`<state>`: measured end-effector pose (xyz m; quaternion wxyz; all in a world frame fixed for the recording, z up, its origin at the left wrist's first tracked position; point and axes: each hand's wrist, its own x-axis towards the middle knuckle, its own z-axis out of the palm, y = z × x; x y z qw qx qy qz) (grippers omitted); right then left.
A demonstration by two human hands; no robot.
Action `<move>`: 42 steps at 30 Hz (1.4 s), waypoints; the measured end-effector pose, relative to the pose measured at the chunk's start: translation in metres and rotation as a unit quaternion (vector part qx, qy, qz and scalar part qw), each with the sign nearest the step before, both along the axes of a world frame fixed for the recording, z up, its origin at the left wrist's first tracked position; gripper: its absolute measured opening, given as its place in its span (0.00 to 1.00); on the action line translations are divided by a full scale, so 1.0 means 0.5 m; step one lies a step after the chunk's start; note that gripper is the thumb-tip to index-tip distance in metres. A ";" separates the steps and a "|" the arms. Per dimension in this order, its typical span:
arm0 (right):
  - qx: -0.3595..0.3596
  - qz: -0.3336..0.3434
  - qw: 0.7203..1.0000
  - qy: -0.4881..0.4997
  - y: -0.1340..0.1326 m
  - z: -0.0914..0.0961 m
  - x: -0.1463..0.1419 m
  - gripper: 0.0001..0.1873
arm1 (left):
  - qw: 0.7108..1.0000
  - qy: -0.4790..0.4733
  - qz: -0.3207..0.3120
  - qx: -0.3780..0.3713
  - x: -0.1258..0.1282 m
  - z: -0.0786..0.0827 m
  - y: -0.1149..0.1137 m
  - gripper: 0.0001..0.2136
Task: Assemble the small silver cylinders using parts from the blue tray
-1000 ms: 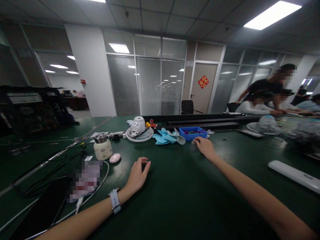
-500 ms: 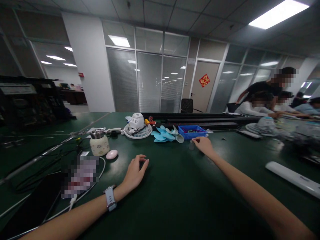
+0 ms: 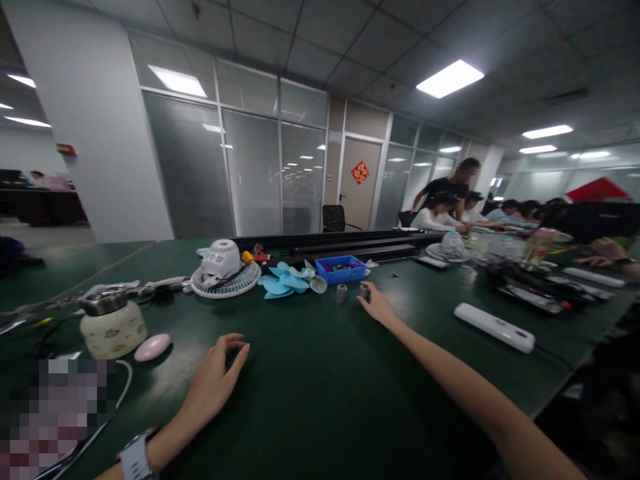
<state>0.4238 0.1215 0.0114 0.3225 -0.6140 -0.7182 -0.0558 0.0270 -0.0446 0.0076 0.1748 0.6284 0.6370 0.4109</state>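
Observation:
My right hand (image 3: 377, 307) reaches out over the green table, its thumb and fingers closed around a small dark cylinder (image 3: 365, 291). Just left of it stands a similar small grey metallic cylinder (image 3: 341, 294), apart from the hand. My left hand (image 3: 215, 373) rests at the near left, fingers loosely bent and thumb apart, with nothing in it. Behind the cylinders are a blue tray (image 3: 345, 274) of small parts and light-blue fan blades (image 3: 283, 281). Further left lies a white fan head (image 3: 223, 259) on its round grille (image 3: 235, 285).
At left are a cream jar (image 3: 114, 328) with a metal lid, a pink oval object (image 3: 153, 347) and a white cable (image 3: 127, 380). A white power strip (image 3: 495, 327) lies at right. Long black bars (image 3: 355, 250) line the far edge. Several people (image 3: 445, 207) sit or lean at far right.
The view has turned right. My right hand has moved right, off the grey cylinder, which now stands alone; a second cylinder shows in its fingers. My left hand keeps its loose shape.

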 end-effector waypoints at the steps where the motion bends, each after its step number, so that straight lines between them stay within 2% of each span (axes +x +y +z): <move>1: -0.007 0.003 1.000 0.017 -0.001 -0.002 0.002 0.23 | 1.000 0.002 0.000 0.002 -0.001 -0.001 0.002 0.24; 4: 0.010 0.010 0.998 0.059 -0.022 0.004 -0.017 0.21 | 1.000 0.008 0.001 0.005 -0.006 -0.003 0.007 0.24; 6: 0.016 0.056 0.995 0.081 -0.054 0.016 -0.057 0.22 | 1.000 0.012 0.000 -0.004 -0.007 -0.003 0.009 0.24; 8: -0.009 0.159 0.983 0.096 -0.097 0.031 -0.120 0.24 | 1.000 0.016 -0.002 -0.009 -0.006 -0.003 0.006 0.24; 11: -0.069 0.332 0.936 0.100 -0.166 0.051 -0.230 0.26 | 1.000 0.017 -0.014 0.013 0.001 0.002 -0.003 0.22; 13: -0.096 0.404 0.904 0.099 -0.204 0.055 -0.293 0.27 | 0.999 0.024 -0.024 0.040 0.007 0.008 -0.011 0.20; 15: -0.109 0.439 0.886 0.098 -0.230 0.051 -0.336 0.28 | 0.997 0.035 -0.039 0.064 0.015 0.016 -0.020 0.17; 18: -0.105 0.446 0.885 0.087 -0.245 0.032 -0.363 0.30 | 0.992 0.048 -0.071 0.090 0.028 0.029 -0.035 0.15; 22: -0.095 0.433 0.892 0.088 -0.244 0.012 -0.363 0.34 | 0.987 0.048 -0.110 0.102 0.047 0.042 -0.040 0.14; 30: -0.094 0.426 0.896 0.078 -0.251 0.012 -0.364 0.38 | 0.989 0.016 -0.103 0.104 0.071 0.070 -0.004 0.13; 36: -0.086 0.406 0.908 0.062 -0.249 0.009 -0.365 0.38 | 0.988 -0.008 -0.091 0.128 0.075 0.093 -0.004 0.10; 39: -0.082 0.409 0.907 0.052 -0.248 0.010 -0.365 0.38 | 0.988 -0.033 -0.060 0.139 0.057 0.087 -0.010 0.15; 42: -0.076 0.412 0.908 0.031 -0.253 0.014 -0.367 0.33 | 0.993 -0.042 -0.052 0.097 0.027 0.061 -0.014 0.18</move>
